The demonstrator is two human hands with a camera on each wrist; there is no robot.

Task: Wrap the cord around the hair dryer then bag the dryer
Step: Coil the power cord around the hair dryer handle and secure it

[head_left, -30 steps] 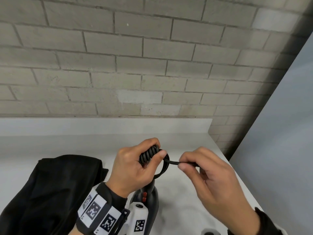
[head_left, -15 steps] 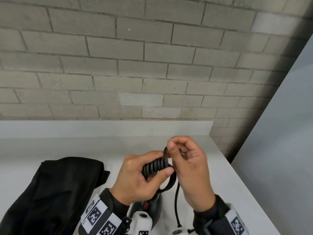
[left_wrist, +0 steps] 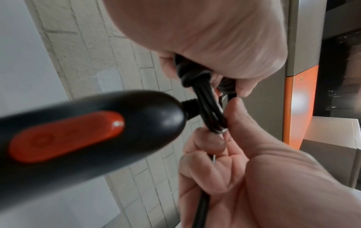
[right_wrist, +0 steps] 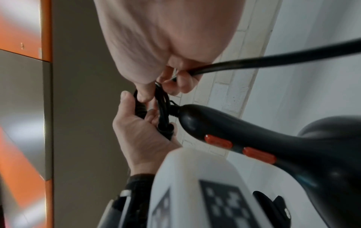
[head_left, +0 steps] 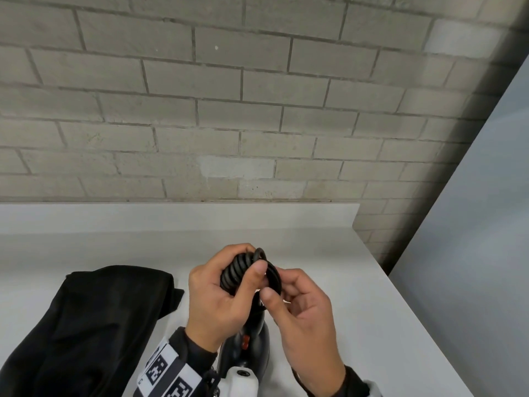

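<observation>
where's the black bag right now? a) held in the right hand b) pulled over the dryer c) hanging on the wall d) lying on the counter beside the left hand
d: the black bag lies crumpled on the white counter beside the left hand, while both hands work the cord.

Bare tabletop point(head_left: 329, 247) is seen ahead of and to the right of the hands. The left side is taken up by a black bag point(head_left: 94, 325) lying just beside the left wrist. Reach ahead is closed off by a brick wall point(head_left: 229, 110), and the right by a grey panel point(head_left: 472, 253).
</observation>
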